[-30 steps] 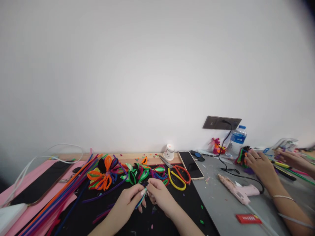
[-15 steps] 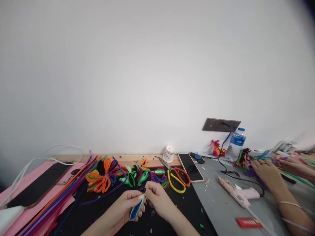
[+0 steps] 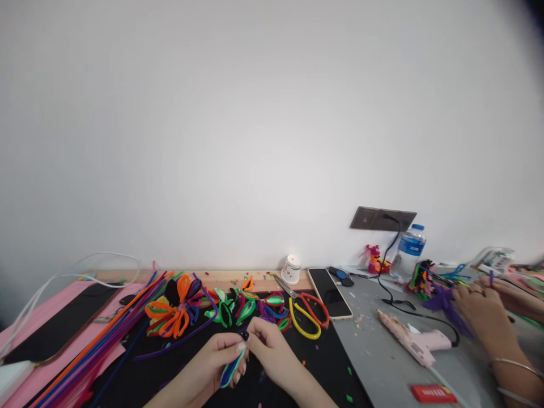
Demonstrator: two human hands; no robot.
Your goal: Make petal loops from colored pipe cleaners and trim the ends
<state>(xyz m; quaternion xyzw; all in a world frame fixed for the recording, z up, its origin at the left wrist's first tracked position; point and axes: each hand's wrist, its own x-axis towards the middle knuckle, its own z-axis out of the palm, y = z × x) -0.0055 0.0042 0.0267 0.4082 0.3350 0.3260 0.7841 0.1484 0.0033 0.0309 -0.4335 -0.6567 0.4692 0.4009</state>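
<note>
My left hand (image 3: 221, 358) and my right hand (image 3: 268, 347) meet low in the middle of the view, over a black mat (image 3: 140, 374). Both pinch a small folded pipe-cleaner petal (image 3: 232, 367) of blue and green, with a dark tip between my fingertips. Just beyond my hands lie several finished petals in green, purple and red (image 3: 246, 303). An orange and multicoloured pipe-cleaner flower (image 3: 174, 309) lies to the left.
A bundle of straight pipe cleaners (image 3: 106, 340) runs along the left. Scissors (image 3: 304, 309), a phone (image 3: 329, 292), a pink glue gun (image 3: 414, 340) and a water bottle (image 3: 408, 249) stand to the right. Another person's hands (image 3: 482, 306) work at far right.
My hands have drawn slightly nearer to me with the petal, which now hangs lower from my left fingers. The other person's hands moved right, lifting a purple piece.
</note>
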